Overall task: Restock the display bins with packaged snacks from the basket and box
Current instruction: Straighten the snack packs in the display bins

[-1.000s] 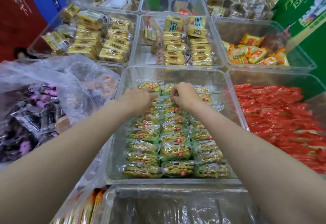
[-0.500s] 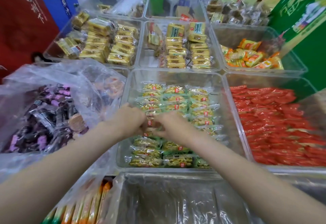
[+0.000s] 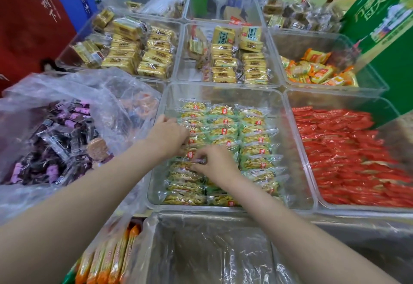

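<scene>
Green-and-clear snack packets lie in three rows inside the middle clear bin, long axes crosswise, with both the left hand and right hand pinching packets in its left row, equally near.

Bright, even, from overhead; barely any shadows. White glare on the clear bin walls and on the crinkled plastic liner at the near edge. Strong wide-angle bending toward all corners. Soft, slightly smeared detail throughout, worst on the red packets and the forearms.
</scene>
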The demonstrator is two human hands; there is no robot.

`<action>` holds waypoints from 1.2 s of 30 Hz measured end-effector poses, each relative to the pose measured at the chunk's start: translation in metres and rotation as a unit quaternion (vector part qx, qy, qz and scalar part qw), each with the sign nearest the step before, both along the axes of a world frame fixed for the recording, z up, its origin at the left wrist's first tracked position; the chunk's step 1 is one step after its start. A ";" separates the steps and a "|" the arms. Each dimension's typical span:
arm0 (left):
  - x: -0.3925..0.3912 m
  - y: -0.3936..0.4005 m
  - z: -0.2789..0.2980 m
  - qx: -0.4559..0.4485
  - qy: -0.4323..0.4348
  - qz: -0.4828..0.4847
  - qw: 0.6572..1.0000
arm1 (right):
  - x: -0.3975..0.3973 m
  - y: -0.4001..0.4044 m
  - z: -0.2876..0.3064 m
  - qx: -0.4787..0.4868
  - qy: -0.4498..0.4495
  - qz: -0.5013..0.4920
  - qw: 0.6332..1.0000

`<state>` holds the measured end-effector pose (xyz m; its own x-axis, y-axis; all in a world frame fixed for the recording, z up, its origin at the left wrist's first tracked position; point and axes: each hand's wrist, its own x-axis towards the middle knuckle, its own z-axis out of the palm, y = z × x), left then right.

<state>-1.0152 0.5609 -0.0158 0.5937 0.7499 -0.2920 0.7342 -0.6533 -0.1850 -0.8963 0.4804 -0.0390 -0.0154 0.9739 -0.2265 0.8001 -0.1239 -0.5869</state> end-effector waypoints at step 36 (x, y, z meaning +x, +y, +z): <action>0.020 0.020 -0.002 -0.006 0.193 -0.010 0.981 | 0.011 0.064 -0.016 -0.038 -0.204 0.097 0.973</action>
<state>-0.9955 0.5808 -0.0180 0.4510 0.7341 -0.5076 0.5980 -0.6707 -0.4387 -0.8851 0.5446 -0.0547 -0.0910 0.9418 -0.3237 0.9773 0.0221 -0.2106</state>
